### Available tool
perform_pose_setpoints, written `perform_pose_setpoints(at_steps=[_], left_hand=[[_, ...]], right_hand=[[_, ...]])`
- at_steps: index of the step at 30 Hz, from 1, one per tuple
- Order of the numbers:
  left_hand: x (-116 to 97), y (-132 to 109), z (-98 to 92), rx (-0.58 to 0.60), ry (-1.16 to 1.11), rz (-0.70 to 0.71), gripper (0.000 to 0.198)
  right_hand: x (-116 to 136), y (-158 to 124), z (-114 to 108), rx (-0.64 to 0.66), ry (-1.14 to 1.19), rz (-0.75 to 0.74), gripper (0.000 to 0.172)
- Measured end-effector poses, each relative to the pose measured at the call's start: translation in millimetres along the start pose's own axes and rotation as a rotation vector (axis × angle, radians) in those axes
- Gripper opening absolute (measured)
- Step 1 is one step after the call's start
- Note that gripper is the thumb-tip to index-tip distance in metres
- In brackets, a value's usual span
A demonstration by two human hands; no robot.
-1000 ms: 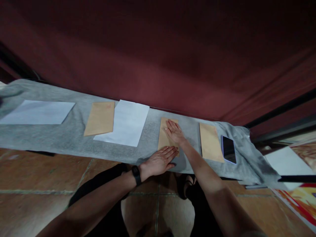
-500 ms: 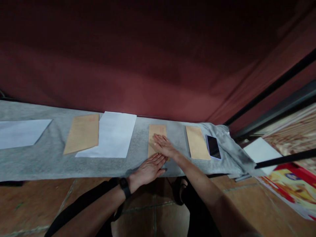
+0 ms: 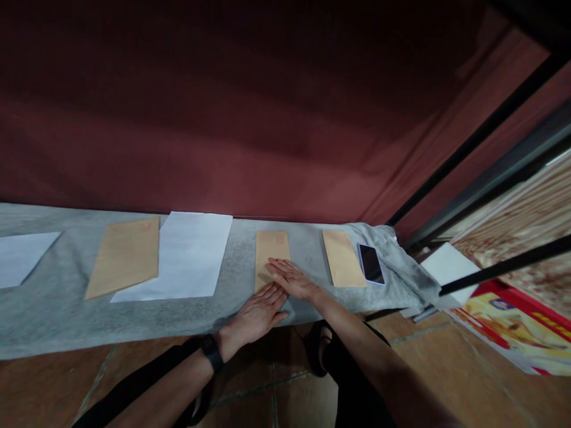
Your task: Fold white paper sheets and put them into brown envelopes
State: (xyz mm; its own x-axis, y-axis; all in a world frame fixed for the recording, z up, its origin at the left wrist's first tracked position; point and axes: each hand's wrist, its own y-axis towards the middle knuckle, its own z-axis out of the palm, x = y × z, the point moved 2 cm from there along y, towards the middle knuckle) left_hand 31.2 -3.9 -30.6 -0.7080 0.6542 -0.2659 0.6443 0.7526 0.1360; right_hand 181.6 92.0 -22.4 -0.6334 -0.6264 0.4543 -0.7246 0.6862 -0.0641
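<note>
Flat on the grey cloth (image 3: pixel 232 309) lies a brown paper envelope (image 3: pixel 271 245) with small reddish print near its top right. My right hand (image 3: pixel 292 279) rests palm down across its middle, fingers stretched out to the left. My left hand (image 3: pixel 263 312), also flat with fingers extended, covers the envelope's near end and meets the right hand's fingers. The lower part of the envelope is hidden under both hands. To the right lie other brown envelopes (image 3: pixel 343 258), apart from the hands.
Left of the hands, a larger brown envelope (image 3: pixel 127 255) overlaps white paper sheets (image 3: pixel 191 255). More white paper (image 3: pixel 22 255) lies farther left. A phone (image 3: pixel 371 264) sits at the right end. Beyond are a dark metal bar (image 3: pixel 504 264), a red-and-yellow box (image 3: pixel 513 327) and a dark red wall (image 3: pixel 250 178).
The view has shifted and tilted slightly, so the cloth's items appear farther left. My right hand has slid a little toward me along the envelope; both hands stay flat on it.
</note>
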Motion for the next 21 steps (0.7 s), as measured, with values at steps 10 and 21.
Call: perform_pose_setpoints(at_steps=[10,21], left_hand=[[-0.3,-1.5,-4.8,-0.069,0.026,0.059,0.060],[2.4,-4.0,-6.8,0.009,-0.036,-0.003,0.058]], right_hand=[[-34.9,57.7,-12.8,-0.165,-0.216,0.186,0.060],[-32.4,32.0,-5.5,-0.158,-0.247,0.128,0.061]])
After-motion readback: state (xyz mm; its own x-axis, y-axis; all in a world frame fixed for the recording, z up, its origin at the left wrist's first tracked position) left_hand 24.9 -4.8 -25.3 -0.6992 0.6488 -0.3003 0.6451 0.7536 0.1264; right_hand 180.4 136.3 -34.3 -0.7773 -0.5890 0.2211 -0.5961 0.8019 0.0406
